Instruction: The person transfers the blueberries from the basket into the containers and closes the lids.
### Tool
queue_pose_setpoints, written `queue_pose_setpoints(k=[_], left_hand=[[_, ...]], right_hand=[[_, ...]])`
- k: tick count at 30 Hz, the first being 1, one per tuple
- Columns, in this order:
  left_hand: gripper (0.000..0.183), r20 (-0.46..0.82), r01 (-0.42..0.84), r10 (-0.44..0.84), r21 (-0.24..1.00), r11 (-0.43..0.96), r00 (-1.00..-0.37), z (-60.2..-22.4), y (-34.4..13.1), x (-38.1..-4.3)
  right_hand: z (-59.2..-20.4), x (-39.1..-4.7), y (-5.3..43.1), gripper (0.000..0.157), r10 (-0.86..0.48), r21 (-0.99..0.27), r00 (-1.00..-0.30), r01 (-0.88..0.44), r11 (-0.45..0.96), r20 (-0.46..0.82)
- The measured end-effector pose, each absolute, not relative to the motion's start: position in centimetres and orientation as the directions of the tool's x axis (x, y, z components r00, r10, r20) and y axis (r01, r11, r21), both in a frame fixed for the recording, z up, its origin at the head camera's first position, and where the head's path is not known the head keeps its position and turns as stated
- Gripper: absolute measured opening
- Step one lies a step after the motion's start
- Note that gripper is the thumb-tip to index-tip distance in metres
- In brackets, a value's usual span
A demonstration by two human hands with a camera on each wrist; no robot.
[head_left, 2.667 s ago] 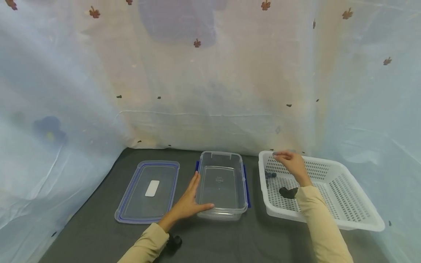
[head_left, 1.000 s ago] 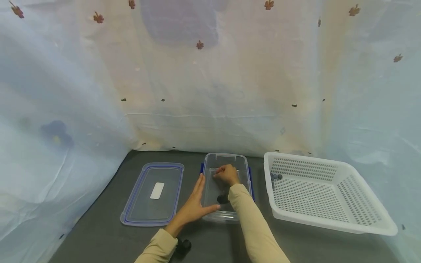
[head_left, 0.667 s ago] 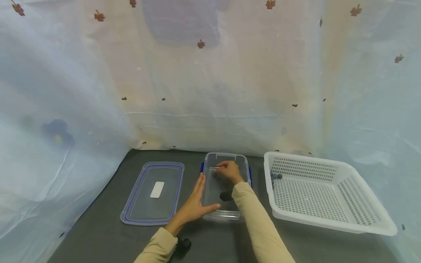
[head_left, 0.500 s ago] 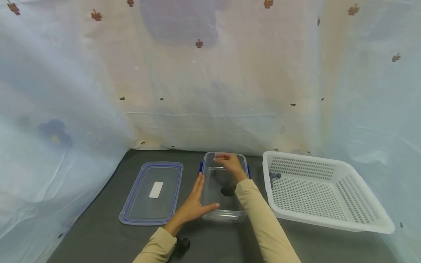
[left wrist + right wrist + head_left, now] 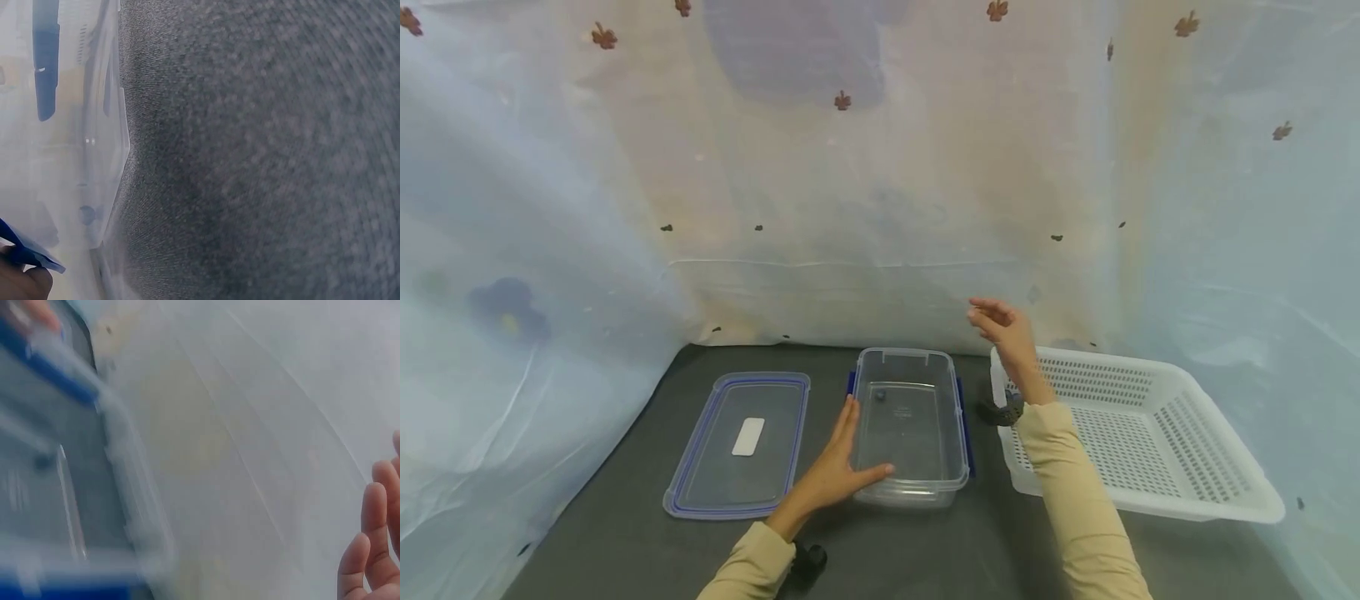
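A clear plastic food container [image 5: 910, 481] with blue side clips stands uncovered in the middle. Inside lies one small round dark blue berry, like a blueberry [image 5: 881, 395], also visible through the wall in the left wrist view [image 5: 87, 215]. My left hand [image 5: 833, 473] rests along the container's left side, fingers straight and thumb spread at the near corner; a fingertip meets a blue clip [image 5: 25, 249]. Raised over the left edge of the white basket [image 5: 1225, 492], my right hand [image 5: 1009, 337] has loosely bent fingers and holds nothing. My right wrist hides that corner of the basket.
The container's clear lid [image 5: 700, 467], with a blue seal and a white label [image 5: 748, 437], lies flat left of it. A dark grey cloth [image 5: 910, 554] covers the table. A pale patterned sheet [image 5: 880, 208] hangs behind and at both sides.
My right hand carried a berry from the basket into the container, let it go, then rose and moved right toward the basket. My left hand stayed at the container's side.
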State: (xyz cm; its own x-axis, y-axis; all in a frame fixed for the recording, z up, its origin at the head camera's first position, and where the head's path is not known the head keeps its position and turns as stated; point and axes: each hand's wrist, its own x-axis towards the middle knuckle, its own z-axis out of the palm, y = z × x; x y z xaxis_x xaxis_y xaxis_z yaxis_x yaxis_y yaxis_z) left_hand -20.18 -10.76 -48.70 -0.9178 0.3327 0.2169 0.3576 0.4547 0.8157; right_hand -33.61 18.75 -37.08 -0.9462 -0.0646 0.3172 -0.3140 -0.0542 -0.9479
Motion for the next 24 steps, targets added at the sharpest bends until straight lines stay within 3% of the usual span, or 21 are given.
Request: queue_pose_setpoints(k=[4, 9, 15, 20, 24], left_hand=[[0.116, 0.209, 0.353, 0.333, 0.812, 0.465, -0.919, -48.7, -10.8, -20.2], [0.116, 0.218, 0.360, 0.332, 0.808, 0.466, -0.918, -48.7, -10.8, -20.2], [0.116, 0.214, 0.358, 0.335, 0.810, 0.464, -0.918, -48.6, -10.8, -20.1], [0.115, 0.206, 0.350, 0.335, 0.817, 0.459, -0.919, -48.5, -10.8, -20.0], [0.114, 0.195, 0.339, 0.337, 0.825, 0.451, -0.921, -48.4, -10.8, -20.0]], right_hand=[[-38.0, -33.3, 23.7, 0.037, 0.027, -0.947, -0.947, -0.322, -0.020, 0.321], [-40.3, -32.8, 28.0, 0.035, 0.057, -0.948, -0.962, -0.252, 0.192, 0.268], [-43.5, -32.3, 30.1, 0.052, 0.027, -0.908, -0.993, -0.092, 0.409, 0.112], [-45.8, -32.7, 30.9, 0.047, 0.068, -0.861, -0.998, 0.028, 0.508, 0.008], [-46.9, -33.1, 31.1, 0.039, 0.080, -0.813, -0.997, 0.034, 0.581, 0.016]])
